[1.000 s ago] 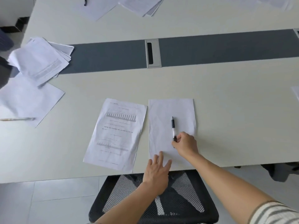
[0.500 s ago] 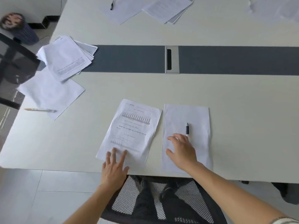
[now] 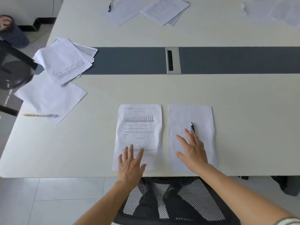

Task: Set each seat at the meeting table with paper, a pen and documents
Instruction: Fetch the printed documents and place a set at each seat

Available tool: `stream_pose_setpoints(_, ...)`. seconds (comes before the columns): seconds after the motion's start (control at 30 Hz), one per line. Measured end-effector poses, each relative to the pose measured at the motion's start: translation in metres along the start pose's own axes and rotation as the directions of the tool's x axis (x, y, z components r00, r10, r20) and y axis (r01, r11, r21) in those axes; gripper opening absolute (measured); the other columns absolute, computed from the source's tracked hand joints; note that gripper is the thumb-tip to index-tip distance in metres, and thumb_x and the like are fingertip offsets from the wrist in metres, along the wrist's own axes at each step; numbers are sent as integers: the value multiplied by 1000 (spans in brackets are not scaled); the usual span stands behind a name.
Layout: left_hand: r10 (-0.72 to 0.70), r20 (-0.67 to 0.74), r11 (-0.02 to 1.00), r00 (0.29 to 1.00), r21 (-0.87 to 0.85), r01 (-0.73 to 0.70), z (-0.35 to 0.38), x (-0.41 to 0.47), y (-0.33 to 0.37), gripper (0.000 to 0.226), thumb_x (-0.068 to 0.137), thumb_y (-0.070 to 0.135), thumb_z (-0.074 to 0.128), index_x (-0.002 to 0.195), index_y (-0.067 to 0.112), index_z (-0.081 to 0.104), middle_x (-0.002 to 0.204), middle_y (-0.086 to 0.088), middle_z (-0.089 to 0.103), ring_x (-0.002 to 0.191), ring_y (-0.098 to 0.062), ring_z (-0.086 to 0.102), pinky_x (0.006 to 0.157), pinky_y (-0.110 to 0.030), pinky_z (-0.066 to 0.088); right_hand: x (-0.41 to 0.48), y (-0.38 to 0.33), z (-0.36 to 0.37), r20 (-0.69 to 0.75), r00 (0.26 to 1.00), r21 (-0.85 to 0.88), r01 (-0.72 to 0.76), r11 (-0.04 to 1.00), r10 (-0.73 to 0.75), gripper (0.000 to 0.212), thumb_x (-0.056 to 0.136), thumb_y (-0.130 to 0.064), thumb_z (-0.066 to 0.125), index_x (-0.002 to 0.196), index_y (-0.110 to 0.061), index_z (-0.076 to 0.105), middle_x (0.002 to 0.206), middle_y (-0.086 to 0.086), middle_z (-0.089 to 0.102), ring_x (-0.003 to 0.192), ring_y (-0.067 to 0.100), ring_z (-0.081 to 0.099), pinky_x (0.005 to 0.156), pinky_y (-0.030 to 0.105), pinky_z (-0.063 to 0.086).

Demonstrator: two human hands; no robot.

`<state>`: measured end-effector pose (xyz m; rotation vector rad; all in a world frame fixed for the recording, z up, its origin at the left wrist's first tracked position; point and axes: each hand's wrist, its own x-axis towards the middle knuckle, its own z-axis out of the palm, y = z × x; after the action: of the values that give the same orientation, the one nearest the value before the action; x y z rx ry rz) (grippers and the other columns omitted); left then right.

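Note:
A printed document (image 3: pixel 139 127) with a bar chart lies straight at the table's near edge. My left hand (image 3: pixel 131 163) rests flat on its lower part, fingers spread. Right beside it lies a blank sheet (image 3: pixel 191 114). A dark pen (image 3: pixel 192 126) lies on that sheet, and my right hand (image 3: pixel 192 151) rests flat on the sheet with its fingertips covering the pen's lower end. Neither hand grips anything.
A black mesh chair (image 3: pixel 172 202) stands below the table edge. At the left lie a stack of printed papers (image 3: pixel 66 60), a blank sheet (image 3: pixel 50 96) and a pen (image 3: pixel 40 115). More papers (image 3: pixel 165 10) and a pen (image 3: pixel 110 7) lie at the far side. A grey strip with a cable slot (image 3: pixel 172 60) crosses the table.
My right hand let go of the pen and went flat on the blank sheet. My left hand moved onto the printed document, which turned from slanted to straight beside the sheet.

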<state>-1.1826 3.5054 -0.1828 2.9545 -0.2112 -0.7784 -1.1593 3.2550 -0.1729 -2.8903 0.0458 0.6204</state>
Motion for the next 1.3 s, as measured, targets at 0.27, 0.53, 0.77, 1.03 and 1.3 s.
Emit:
stream_pose_setpoints(0.27,85,111,995,990,51,-91,6,15,-1,73,93,55,43,151,39,1,161,-12,-17,147,-39,-13,114,-58,13,-14,35,16,140,980,-27,-139,990,142,79,84,-55,59,149,-37,17,163,8,-4,149,34,-4,112,52,30)
stream_pose_setpoints(0.53,69,133,995,989,58,-78,5,15,0,73,93,55,42,151,39,0,160,-11,-19,147,-38,-15,115,-58,12,-14,36,17,154,980,-31,-124,992,127,82,83,-58,59,150,-40,15,164,5,-5,150,33,-6,114,50,27)
stream_pose_setpoints(0.77,87,64,996,994,10,-88,-11,8,-1,63,96,49,41,151,34,14,162,-11,-8,149,-33,-5,118,-53,9,-23,33,4,16,996,83,-84,993,83,64,86,-48,61,144,-32,39,161,3,20,148,27,18,111,43,35)
stream_pose_setpoints(1.03,-46,-195,744,980,-661,-97,-56,-52,-9,21,92,27,58,109,19,69,86,12,69,81,-2,64,74,-21,53,-81,-5,-28,-255,943,630,-5,776,212,14,87,-15,69,100,-14,74,85,-13,72,79,4,67,76,27,57)
stream_pose_setpoints(1.3,-387,-212,399,897,-916,-44,-54,-181,-35,18,87,13,66,85,31,69,73,3,74,71,-13,71,66,-25,56,-153,-55,-23,-125,992,748,112,654,-26,18,85,-16,72,87,-34,71,78,-10,74,75,7,70,69,22,56)
